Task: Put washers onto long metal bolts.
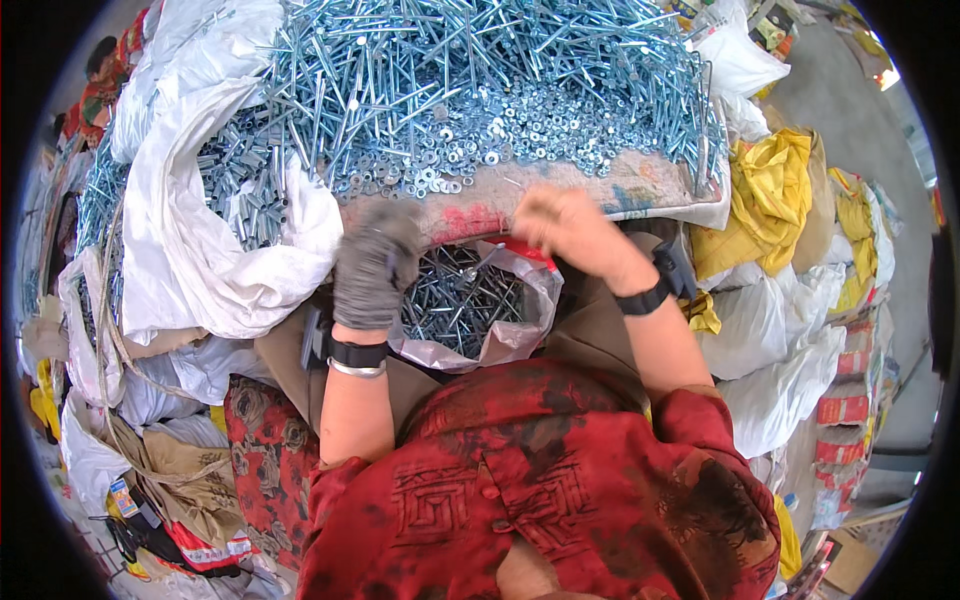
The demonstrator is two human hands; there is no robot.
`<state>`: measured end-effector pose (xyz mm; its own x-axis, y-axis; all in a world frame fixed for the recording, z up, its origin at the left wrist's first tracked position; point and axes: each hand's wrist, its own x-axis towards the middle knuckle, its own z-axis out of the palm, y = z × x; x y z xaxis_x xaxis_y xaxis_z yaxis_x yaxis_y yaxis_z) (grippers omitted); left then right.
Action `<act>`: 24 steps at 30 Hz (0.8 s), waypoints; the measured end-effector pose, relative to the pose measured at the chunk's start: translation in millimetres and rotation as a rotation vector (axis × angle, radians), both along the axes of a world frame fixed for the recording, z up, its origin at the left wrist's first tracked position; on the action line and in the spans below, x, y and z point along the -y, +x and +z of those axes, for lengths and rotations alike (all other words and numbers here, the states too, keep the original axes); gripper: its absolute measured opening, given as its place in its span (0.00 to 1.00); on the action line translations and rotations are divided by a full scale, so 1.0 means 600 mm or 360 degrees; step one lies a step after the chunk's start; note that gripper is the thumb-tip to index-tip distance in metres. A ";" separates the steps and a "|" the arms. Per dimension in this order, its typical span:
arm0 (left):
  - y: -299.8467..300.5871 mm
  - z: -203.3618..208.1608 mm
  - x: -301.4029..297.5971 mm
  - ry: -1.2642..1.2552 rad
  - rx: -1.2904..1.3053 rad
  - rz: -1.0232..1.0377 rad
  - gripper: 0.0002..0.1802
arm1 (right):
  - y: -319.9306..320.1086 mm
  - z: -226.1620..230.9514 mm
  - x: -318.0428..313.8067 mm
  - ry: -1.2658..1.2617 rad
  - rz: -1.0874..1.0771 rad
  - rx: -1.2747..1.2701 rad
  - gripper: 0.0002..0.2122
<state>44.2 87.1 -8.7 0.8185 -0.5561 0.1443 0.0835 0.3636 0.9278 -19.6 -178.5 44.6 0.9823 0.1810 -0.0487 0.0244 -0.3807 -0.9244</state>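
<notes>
My left hand (376, 265), in a grey glove and smeared by motion, is over the left rim of an open plastic bag (540, 310) in front of me. Its fingers are too blurred to read. Bare and slightly blurred, my right hand (565, 228) hovers by the bag's far right rim with curled fingers; what they hold, if anything, I cannot make out. Dark metal bolts (465, 300) fill the bag. Just beyond the hands, a stained cloth-covered edge (610, 180) borders a heap of small washers and nuts (490, 130), with long bolts (480, 50) piled behind.
To the left stands a white sack (165, 240) with its mouth rolled back, holding short metal sleeves (250, 180). Yellow sacks (765, 200) and white sacks (780, 370) crowd the right side. A person (95, 90) is at the far left.
</notes>
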 end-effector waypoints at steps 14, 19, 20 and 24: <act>-0.028 -0.032 0.046 -0.0433 -0.0704 0.0088 0.15 | 0.268 -0.001 -0.089 -0.0447 -0.0317 0.1042 0.10; -0.030 -0.026 0.047 -0.0308 -0.0529 0.0043 0.18 | 0.319 -0.003 -0.164 -0.0845 -0.0158 0.1257 0.14; -0.028 -0.031 0.047 -0.0313 -0.0541 0.0072 0.19 | 0.326 -0.008 -0.169 -0.1033 -0.0130 0.1206 0.13; -0.020 -0.040 0.040 -0.0544 -0.0729 0.0114 0.19 | 0.299 0.015 -0.169 -0.0949 -0.0243 0.1571 0.07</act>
